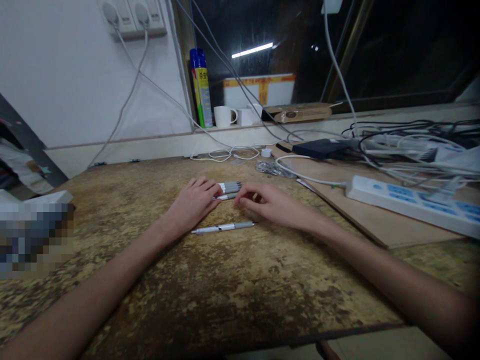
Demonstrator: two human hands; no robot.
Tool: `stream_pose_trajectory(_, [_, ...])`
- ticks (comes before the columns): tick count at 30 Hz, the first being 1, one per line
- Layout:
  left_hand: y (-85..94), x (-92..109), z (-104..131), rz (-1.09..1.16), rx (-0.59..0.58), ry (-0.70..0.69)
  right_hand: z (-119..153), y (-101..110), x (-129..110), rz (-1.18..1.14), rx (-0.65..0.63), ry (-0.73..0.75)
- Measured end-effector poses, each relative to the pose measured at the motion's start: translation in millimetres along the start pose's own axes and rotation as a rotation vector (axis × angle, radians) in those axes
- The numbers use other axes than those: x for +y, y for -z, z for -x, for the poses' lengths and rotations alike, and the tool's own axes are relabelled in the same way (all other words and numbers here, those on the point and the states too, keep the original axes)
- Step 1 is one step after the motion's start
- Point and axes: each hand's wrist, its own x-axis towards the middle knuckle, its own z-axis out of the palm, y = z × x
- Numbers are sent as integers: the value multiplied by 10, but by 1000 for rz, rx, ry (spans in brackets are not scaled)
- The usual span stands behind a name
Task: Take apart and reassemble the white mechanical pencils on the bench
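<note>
My left hand [195, 202] lies palm down on the worn brown table [232, 280], its fingertips touching a small row of grey pens [230, 187]. My right hand [268, 202] rests opposite, fingers curled against the same pens from the right, pinching one pen [227, 197] at the near side of the row. A single grey and white pen [223, 228] lies loose on the table just in front of both hands, touched by neither.
A white power strip [408, 205] sits on a wooden board at the right among tangled cables [408, 145]. A dark box [318, 148], a spray can [201, 87] and a white mug [225, 116] stand by the window ledge. A blurred patch covers the left edge.
</note>
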Motion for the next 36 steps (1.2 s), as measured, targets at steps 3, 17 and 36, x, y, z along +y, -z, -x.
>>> stream_pose_trajectory(3, [23, 7, 28, 48, 14, -22, -10, -11, 58, 193, 207, 62])
stream_pose_trajectory(17, [241, 218, 89, 227, 63, -10, -5, -52, 90, 385, 76, 125])
stream_pose_trajectory(36, [256, 352, 96, 87, -36, 228, -2, -81, -55, 609, 90, 118])
